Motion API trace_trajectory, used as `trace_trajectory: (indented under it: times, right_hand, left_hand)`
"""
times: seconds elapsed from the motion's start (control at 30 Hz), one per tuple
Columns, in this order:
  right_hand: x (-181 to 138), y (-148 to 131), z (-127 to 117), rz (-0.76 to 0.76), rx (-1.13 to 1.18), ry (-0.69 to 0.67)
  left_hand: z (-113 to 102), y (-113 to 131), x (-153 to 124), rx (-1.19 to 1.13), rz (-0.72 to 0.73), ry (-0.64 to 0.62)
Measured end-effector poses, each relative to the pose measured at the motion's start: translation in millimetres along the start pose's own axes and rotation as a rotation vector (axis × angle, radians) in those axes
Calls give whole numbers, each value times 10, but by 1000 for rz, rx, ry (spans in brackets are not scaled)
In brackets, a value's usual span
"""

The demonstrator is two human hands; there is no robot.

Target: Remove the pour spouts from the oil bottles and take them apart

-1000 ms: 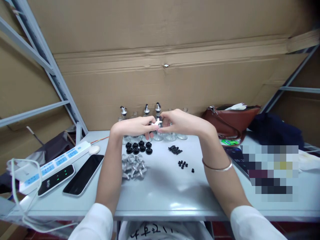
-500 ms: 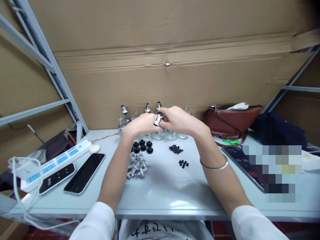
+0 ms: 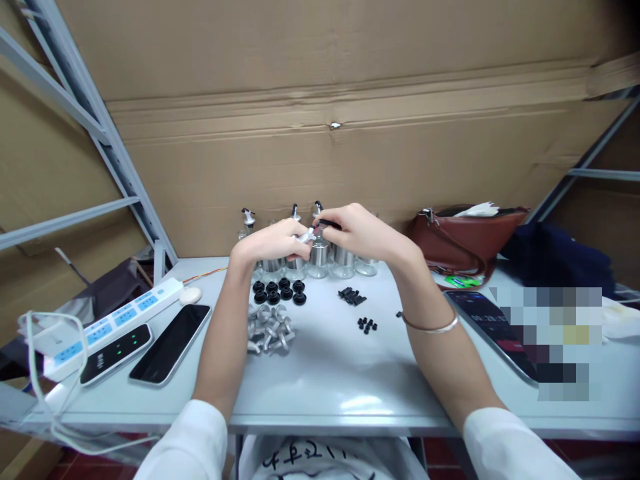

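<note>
My left hand (image 3: 277,240) pinches a silver pourer spout (image 3: 304,237) above the middle of the table. My right hand (image 3: 357,230) grips a slim black piece (image 3: 330,224), whose near end meets the spout's tip; whether they are joined I cannot tell. Behind both hands stands a row of glass bottles (image 3: 319,261) with metal sleeves, several topped by spouts with black flip levers. Below my left hand sit black stoppers (image 3: 273,293) and a heap of loose silver spouts (image 3: 273,330). Small black levers (image 3: 353,297) and tiny black caps (image 3: 367,326) lie between my forearms.
To the left are a phone (image 3: 170,345), a black device with green lights (image 3: 116,355) and a white power strip (image 3: 113,327) with cables. A brown handbag (image 3: 455,243) and a phone showing a timer (image 3: 493,333) lie right. Cardboard (image 3: 350,160) walls the back.
My hands have drawn slightly apart, and the spout has turned from steep to nearly level. The black piece now shows in my right hand's fingers.
</note>
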State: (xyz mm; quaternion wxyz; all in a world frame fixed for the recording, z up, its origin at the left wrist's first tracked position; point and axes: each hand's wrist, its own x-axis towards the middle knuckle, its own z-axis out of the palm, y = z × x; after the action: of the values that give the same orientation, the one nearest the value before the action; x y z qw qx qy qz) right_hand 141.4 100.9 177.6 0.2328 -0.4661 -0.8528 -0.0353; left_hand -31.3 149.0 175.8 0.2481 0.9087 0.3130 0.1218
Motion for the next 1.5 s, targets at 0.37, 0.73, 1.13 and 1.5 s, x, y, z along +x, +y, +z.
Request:
trace_trajectory:
  times: [0.37, 0.73, 1.13, 1.5]
  right_hand:
    - [66, 641, 73, 232, 49, -415]
    - [-11, 977, 782, 244, 129, -603]
    - [-149, 1089, 1139, 221, 43, -628]
    - [-156, 1144, 987, 326, 18, -711]
  left_hand:
    - [-205, -276, -168, 136, -202, -4]
    - [-297, -199, -359, 138, -148, 69]
    - [-309, -203, -384, 166, -145, 80]
    - [-322, -179, -438, 156, -148, 93]
